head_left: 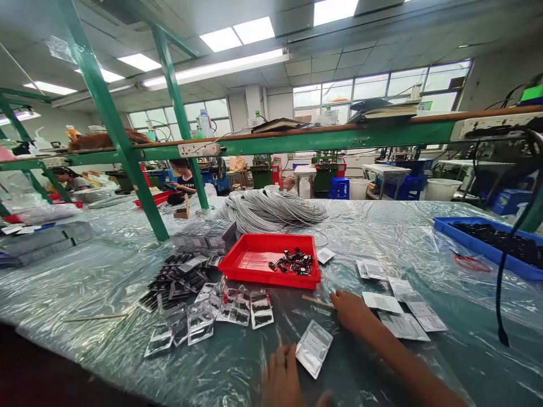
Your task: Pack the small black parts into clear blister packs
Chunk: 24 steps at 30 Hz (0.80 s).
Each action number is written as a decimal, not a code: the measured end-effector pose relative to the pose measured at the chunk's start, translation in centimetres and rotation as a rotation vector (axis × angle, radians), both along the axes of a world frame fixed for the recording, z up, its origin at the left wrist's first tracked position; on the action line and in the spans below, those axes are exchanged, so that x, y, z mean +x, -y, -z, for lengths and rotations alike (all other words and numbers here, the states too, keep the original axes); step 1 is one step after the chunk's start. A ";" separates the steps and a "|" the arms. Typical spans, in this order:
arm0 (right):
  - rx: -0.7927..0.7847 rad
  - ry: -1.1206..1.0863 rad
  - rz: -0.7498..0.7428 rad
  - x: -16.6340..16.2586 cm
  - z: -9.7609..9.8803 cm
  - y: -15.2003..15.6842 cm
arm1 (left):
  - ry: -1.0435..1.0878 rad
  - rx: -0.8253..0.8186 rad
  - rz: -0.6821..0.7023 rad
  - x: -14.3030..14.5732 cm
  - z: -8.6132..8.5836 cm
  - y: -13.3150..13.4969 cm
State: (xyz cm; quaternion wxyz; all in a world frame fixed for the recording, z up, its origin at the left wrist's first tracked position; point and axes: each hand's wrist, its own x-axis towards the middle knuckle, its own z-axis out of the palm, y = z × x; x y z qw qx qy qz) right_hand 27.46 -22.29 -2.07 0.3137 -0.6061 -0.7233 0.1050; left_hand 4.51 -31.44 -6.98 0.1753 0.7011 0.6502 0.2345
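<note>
My left hand lies low in the middle, fingers stretched out, the fingertips at the left edge of a white-backed flat packet; its lower part is cut off by the frame. My right hand is closed at the right end of a thin wooden stick, just above that packet. Ahead of both hands stands a red tray with small black-and-silver parts gathered in its right half. Left of my left hand, clear packets with dark contents overlap one another.
More white-backed packets lie to the right. Dark packets are heaped left of the tray, with a grey cable coil behind. A blue tray of black parts stands far right, near a hanging black cable. Green posts rise at left.
</note>
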 end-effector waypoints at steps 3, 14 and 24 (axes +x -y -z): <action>-0.033 -0.130 -0.050 0.9 -0.8 0.7 | -0.077 -0.017 0.028 2.0 -1.6 -1.0; -0.346 -1.593 -0.239 -11.0 0.3 2.1 | 0.168 -0.055 0.174 1.2 -2.1 -2.9; -0.310 -1.508 -0.244 -11.5 3.5 1.3 | 0.183 0.063 0.187 1.4 -1.2 -3.4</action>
